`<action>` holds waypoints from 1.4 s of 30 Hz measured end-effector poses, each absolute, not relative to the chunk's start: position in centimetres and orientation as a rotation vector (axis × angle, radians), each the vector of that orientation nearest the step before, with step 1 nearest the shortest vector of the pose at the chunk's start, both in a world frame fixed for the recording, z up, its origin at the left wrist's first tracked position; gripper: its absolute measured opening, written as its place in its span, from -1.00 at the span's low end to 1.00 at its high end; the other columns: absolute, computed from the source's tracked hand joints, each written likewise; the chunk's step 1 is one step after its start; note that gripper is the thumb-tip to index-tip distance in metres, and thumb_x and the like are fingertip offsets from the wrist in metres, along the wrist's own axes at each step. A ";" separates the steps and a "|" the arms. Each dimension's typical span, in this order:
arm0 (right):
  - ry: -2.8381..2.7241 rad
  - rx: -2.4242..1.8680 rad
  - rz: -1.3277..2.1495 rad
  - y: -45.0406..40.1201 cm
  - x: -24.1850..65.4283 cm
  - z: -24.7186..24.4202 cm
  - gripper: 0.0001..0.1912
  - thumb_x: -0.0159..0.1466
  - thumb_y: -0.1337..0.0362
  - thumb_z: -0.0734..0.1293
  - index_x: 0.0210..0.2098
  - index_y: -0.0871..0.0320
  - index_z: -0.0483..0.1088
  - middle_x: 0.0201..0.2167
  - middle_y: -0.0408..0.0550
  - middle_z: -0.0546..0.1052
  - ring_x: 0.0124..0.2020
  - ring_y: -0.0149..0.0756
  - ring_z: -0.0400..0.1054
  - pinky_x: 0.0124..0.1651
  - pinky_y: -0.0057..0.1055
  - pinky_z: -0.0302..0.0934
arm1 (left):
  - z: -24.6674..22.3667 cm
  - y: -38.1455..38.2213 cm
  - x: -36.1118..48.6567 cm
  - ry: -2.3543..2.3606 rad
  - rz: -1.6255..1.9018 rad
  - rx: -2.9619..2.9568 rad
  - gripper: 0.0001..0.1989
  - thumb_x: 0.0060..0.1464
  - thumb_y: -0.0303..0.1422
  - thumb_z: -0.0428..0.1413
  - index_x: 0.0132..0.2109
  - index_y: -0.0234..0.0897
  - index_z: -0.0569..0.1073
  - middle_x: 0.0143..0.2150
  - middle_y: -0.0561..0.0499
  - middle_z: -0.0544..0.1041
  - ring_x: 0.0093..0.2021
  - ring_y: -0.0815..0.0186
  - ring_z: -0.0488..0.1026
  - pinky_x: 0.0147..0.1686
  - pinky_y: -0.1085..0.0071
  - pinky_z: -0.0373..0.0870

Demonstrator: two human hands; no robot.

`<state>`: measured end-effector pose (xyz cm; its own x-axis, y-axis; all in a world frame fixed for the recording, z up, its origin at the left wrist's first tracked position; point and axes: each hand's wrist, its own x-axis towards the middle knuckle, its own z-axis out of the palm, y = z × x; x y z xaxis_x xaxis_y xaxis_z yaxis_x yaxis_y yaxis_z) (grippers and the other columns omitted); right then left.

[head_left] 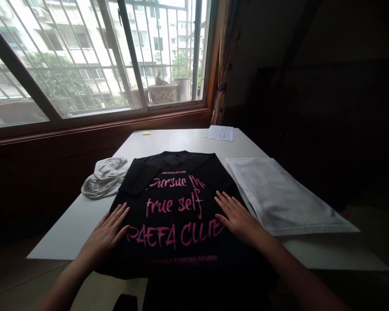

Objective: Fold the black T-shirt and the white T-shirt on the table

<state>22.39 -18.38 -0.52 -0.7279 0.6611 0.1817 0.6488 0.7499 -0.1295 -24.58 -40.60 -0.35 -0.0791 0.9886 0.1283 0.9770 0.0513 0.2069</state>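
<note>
A black T-shirt [181, 224] with pink lettering lies spread out, its collar toward the far side and its hem hanging over the table's near edge. The sleeves are folded in over the front and cover the end of a printed line. My left hand [112, 226] rests flat on the shirt's left side, fingers stretched out. On the right side of the shirt lies my right hand [235, 214], also flat with its fingers out, partly over the print. Neither hand grips the cloth.
A crumpled light grey cloth [105, 177] sits on the white table [181, 140] at left. A flat white folded cloth [288, 194] lies at right. Papers [220, 133] and a yellow note [146, 133] are at the far end. Beyond stands a barred window [129, 56] with a tied curtain [223, 65].
</note>
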 end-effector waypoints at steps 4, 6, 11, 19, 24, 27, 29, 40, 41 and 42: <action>-2.737 -1.036 0.078 -18.7 22.9 -0.6 -0.30 0.48 -0.14 0.06 0.50 -0.02 -0.07 0.50 -0.10 -0.01 0.51 -0.12 -0.16 0.48 0.03 -0.10 | 0.0 -41.1 -25.3 2.300 0.587 1.917 -0.40 0.30 0.00 -0.05 0.40 -0.06 0.28 0.50 -0.03 0.12 0.48 0.00 0.05 0.41 -0.09 0.06; -2.724 -1.037 0.073 -18.8 23.0 -0.7 -0.30 0.47 -0.15 0.06 0.50 -0.03 -0.06 0.50 -0.10 0.01 0.50 -0.11 -0.14 0.47 0.04 -0.08 | 0.8 -40.8 -25.5 2.351 0.776 1.771 -0.37 0.23 0.03 -0.01 0.32 -0.15 0.38 0.48 -0.13 0.16 0.45 -0.06 0.12 0.35 -0.07 0.21; -2.714 -1.025 0.076 -18.6 23.1 -0.9 -0.30 0.46 -0.16 0.07 0.49 -0.07 -0.04 0.48 -0.11 0.07 0.49 -0.10 -0.10 0.46 0.04 -0.04 | 4.3 -40.1 -24.8 2.280 0.945 1.408 -0.23 0.06 0.06 0.11 0.33 -0.24 0.32 0.26 -0.21 0.44 0.16 -0.06 0.49 0.03 0.03 0.56; -2.734 -1.023 0.056 -18.3 23.2 -1.1 -0.30 0.46 -0.15 0.06 0.48 -0.03 0.01 0.49 -0.13 0.02 0.49 -0.09 -0.11 0.47 0.04 -0.06 | 4.4 -40.8 -20.0 2.492 0.666 1.793 -0.51 0.19 -0.15 -0.02 0.21 -0.09 0.48 0.19 -0.08 0.53 0.13 -0.05 0.47 0.08 -0.01 0.50; -2.720 -1.018 0.030 -18.3 23.2 -1.4 -0.30 0.46 -0.15 0.07 0.49 -0.05 -0.01 0.49 -0.13 0.04 0.49 -0.09 -0.09 0.46 0.05 -0.04 | 3.6 -41.6 -17.2 2.506 0.558 1.935 -0.54 0.28 -0.21 -0.11 0.20 -0.02 0.51 0.30 0.02 0.45 0.14 -0.07 0.45 0.04 -0.05 0.50; -2.719 -1.004 0.026 -18.2 23.3 -1.6 -0.31 0.46 -0.14 0.08 0.49 -0.06 -0.03 0.49 -0.13 0.03 0.49 -0.08 -0.09 0.46 0.05 -0.04 | 3.7 -42.5 -18.1 2.494 0.773 1.743 -0.49 0.25 -0.12 -0.05 0.28 -0.03 0.42 0.22 -0.03 0.53 0.08 -0.03 0.50 0.07 0.01 0.50; -2.714 -0.999 0.029 -18.2 23.3 -1.7 -0.31 0.46 -0.13 0.09 0.49 -0.06 -0.03 0.49 -0.13 0.03 0.49 -0.08 -0.09 0.46 0.05 -0.03 | 3.8 -43.4 -19.4 2.484 0.909 1.472 -0.37 0.19 -0.02 0.01 0.36 -0.05 0.31 0.13 -0.06 0.58 -0.06 0.01 0.58 -0.04 0.07 0.55; -2.694 -0.934 0.072 -19.0 21.9 0.3 -0.43 0.43 0.04 0.23 0.34 0.15 0.30 0.37 0.07 0.31 0.40 0.06 0.12 0.38 0.09 0.11 | 5.7 -46.4 -21.6 2.286 0.897 1.079 -0.48 0.04 0.11 0.13 -0.10 -0.23 0.53 -0.42 0.04 0.53 -0.36 0.13 0.52 -0.39 0.34 0.38; -2.693 -0.877 0.084 -19.6 21.1 1.1 -0.48 0.42 0.11 0.25 0.31 0.14 0.33 0.33 0.07 0.37 0.36 0.03 0.18 0.36 0.05 0.15 | 5.8 -46.1 -21.1 2.331 0.893 1.108 -0.53 0.06 0.08 0.12 -0.13 -0.22 0.52 -0.45 0.07 0.49 -0.40 0.16 0.49 -0.41 0.36 0.35; -2.701 -0.805 0.107 -20.3 20.1 2.0 -0.52 0.41 0.17 0.27 0.28 0.12 0.36 0.29 0.07 0.41 0.30 -0.01 0.25 0.35 0.00 0.17 | 5.9 -45.8 -20.6 2.390 0.879 1.141 -0.59 0.09 0.03 0.10 -0.14 -0.20 0.50 -0.48 0.09 0.45 -0.42 0.19 0.46 -0.42 0.37 0.32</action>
